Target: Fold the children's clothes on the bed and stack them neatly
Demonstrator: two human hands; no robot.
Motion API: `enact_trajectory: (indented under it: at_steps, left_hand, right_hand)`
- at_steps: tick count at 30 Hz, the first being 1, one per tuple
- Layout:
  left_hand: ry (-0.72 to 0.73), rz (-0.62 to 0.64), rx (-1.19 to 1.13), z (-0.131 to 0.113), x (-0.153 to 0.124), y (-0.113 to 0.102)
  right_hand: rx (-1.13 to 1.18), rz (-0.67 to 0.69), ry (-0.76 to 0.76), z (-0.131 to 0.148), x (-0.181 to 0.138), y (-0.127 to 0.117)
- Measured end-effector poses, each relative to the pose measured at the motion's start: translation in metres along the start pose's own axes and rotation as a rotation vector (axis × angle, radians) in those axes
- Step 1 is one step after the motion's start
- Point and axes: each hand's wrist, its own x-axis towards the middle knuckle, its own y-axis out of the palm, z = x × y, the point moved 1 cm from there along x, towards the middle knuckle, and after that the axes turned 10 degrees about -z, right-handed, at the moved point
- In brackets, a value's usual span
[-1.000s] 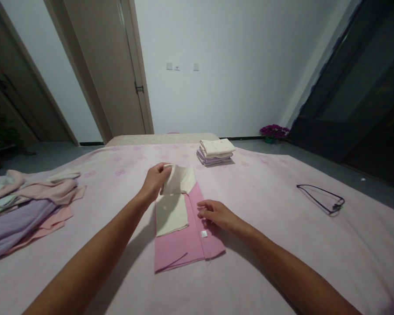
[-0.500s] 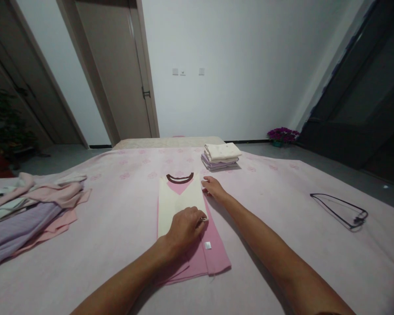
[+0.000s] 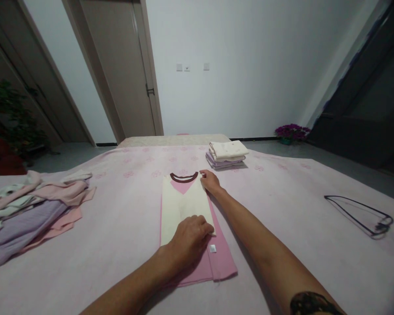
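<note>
A folded shirt [image 3: 184, 205], cream and pink with a dark brown collar, lies on the bed-like surface in front of me. Its collar points away, and a small white label shows on the pink lower part. My left hand [image 3: 192, 238] is closed on the edge of the cream panel, low on the right side, and covers part of the shirt. Up by the collar, my right hand [image 3: 211, 181] pinches the shirt's right shoulder corner between thumb and fingers.
Beyond the shirt sits a stack of folded clothes [image 3: 228, 153]. A loose pile of garments [image 3: 42, 210] lies at the left. At the right is a black thin-framed object [image 3: 361, 212], perhaps a hanger. All rest on a pale pink cloth [image 3: 124, 236].
My left hand has come nearer to me along the cream panel's edge. My right hand has moved in from beside the shirt to its shoulder corner. The view has turned slightly left.
</note>
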Motion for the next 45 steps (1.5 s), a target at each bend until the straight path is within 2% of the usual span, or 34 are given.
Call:
enact_trajectory:
  at_steps: [5,7,9,11,13,16,18,20,24,29,33,40,45]
  left_hand:
    - [-0.003,-0.046,-0.167,0.001,-0.010,-0.019]
    - [0.035,-0.067,-0.149,0.001,-0.022,-0.025]
    - [0.080,-0.075,-0.106,0.001,-0.038,-0.028]
    - [0.129,-0.074,-0.075,0.000,-0.054,-0.029]
    - [0.177,-0.049,-0.058,-0.004,-0.068,-0.027]
    - [0.200,0.016,-0.021,-0.017,-0.082,-0.025]
    - [0.180,0.072,0.005,-0.027,-0.087,-0.025]
    - [0.155,0.133,0.019,-0.035,-0.088,-0.027]
    - [0.110,0.223,0.018,-0.042,-0.088,-0.034]
    - [0.099,0.231,0.014,-0.042,-0.089,-0.036]
    - [0.109,0.197,0.012,-0.040,-0.092,-0.030]
    - [0.115,0.040,-0.077,-0.036,-0.096,-0.021]
    - [0.119,0.106,0.023,-0.039,-0.088,-0.017]
  right_hand:
    - [-0.034,-0.010,-0.062,0.005,-0.008,-0.017]
    - [-0.028,-0.023,-0.093,0.007,-0.021,-0.032]
    - [0.036,0.028,-0.162,0.010,-0.041,-0.051]
    - [0.226,0.248,-0.277,0.016,-0.068,-0.070]
    - [0.342,0.589,-0.322,0.022,-0.098,-0.088]
    - [0.372,1.071,-0.360,0.031,-0.138,-0.110]
    - [0.283,1.200,-0.436,0.035,-0.156,-0.119]
    - [0.143,1.183,-0.517,0.038,-0.165,-0.124]
    - [-0.101,1.066,-0.621,0.044,-0.174,-0.130]
    - [-0.126,0.973,-0.677,0.052,-0.179,-0.136]
    - [-0.114,0.907,-0.630,0.052,-0.183,-0.135]
    - [-0.047,0.847,-0.536,0.042,-0.192,-0.126]
    - [0.133,0.879,-0.353,0.036,-0.190,-0.122]
